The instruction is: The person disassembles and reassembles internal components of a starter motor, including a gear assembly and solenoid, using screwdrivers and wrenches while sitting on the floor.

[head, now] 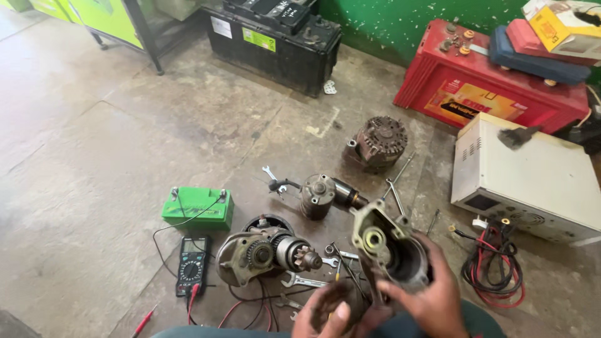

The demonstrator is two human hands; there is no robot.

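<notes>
Both my hands sit at the bottom edge, closest to me. Left hand (pixel 328 313) is curled w/ fingers bent around something dark underneath; can't tell exactly what it grips, it's blurred. Right hand (pixel 432 297) is wrapped around a starter motor housing (pixel 388 244), fingers clamped on its right side, open end w/ the round bore facing up and left. Housing is held off the floor, just above my knees.

On the concrete floor (pixel 94 156) just left of the housing: a starter armature assy w/ pinion gear (pixel 269 250), lying on its side, wrenches (pixel 303 281) scattered beside and below it. Left of that, a black multimeter (pixel 192 263) w/ red and black leads trailing toward me. Green small battery (pixel 197 208) just behind the meter.

Further back, center: another starter motor (pixel 325 195), then an alternator (pixel 377 143) well apart behind it. Two long screwdrivers/rods (pixel 395 188) lie between them and the housing.

Right side: white metal box unit (pixel 532 181) w/ vents, a coil of red and black cables (pixel 494 269) in front of it. Red large battery (pixel 488 81) behind it, black large battery (pixel 275 37) at top center against the green wall (pixel 400 22).
</notes>
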